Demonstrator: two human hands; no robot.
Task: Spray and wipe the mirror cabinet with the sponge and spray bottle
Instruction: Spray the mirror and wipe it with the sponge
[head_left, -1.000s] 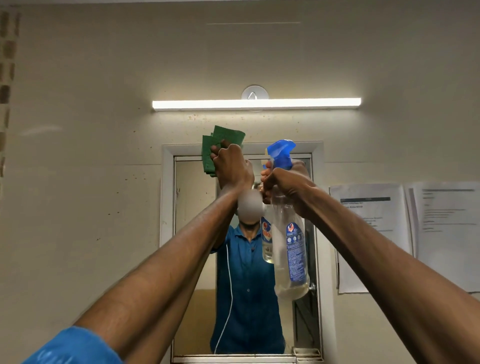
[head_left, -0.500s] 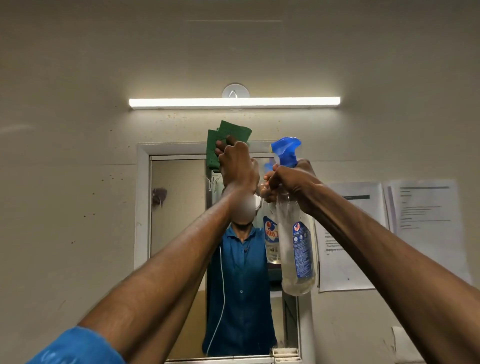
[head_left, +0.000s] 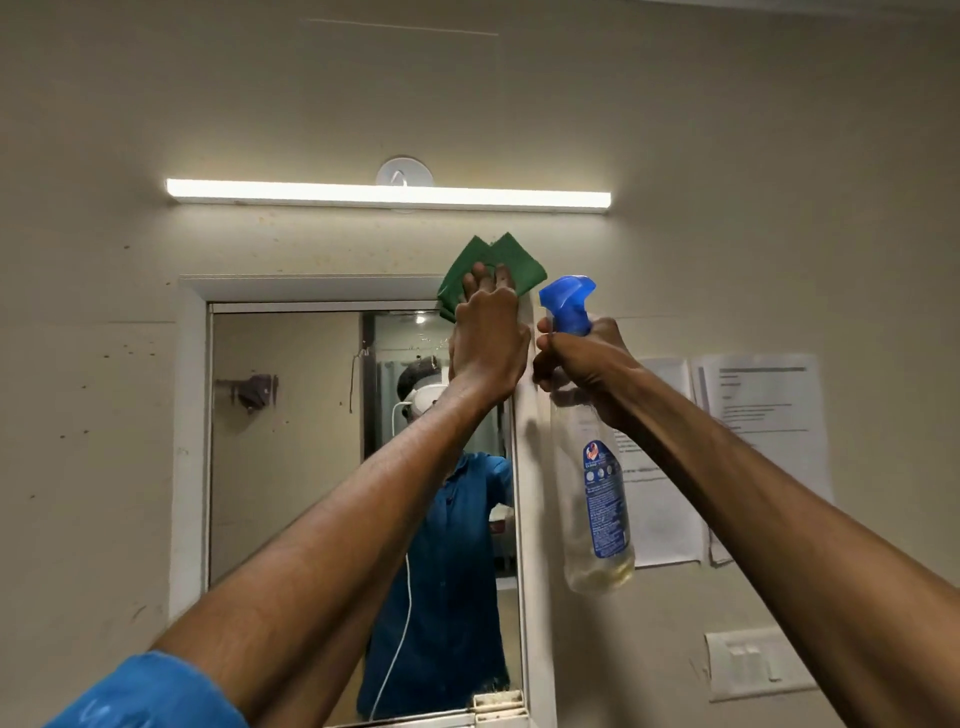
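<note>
Since a second ago the left hand (head_left: 488, 338) has slid the green sponge (head_left: 491, 270) rightward along the top of the mirror cabinet (head_left: 189, 415), from above the glass to the upper right corner of the white frame, and the spray bottle (head_left: 592, 467) has drifted right with it, off the mirror and in front of the wall.

Now the left hand presses the sponge flat against that corner, fingers stretched straight over it, so the folded pad laps over both the frame's top edge and the wall above. Pressing with a flat palm spreads the force, which suits scrubbing a narrow ledge.

Just beside it, the right hand (head_left: 582, 364) grips the bottle's neck, fingers curled round it below the blue trigger head (head_left: 569, 304). It hangs upright, nozzle pointing left toward the cabinet, probably kept raised so another squirt can follow quickly. A little yellowish liquid sits at its bottom.

Printed papers (head_left: 763, 415) hang on the wall to the right, below a light bar (head_left: 387, 195).
</note>
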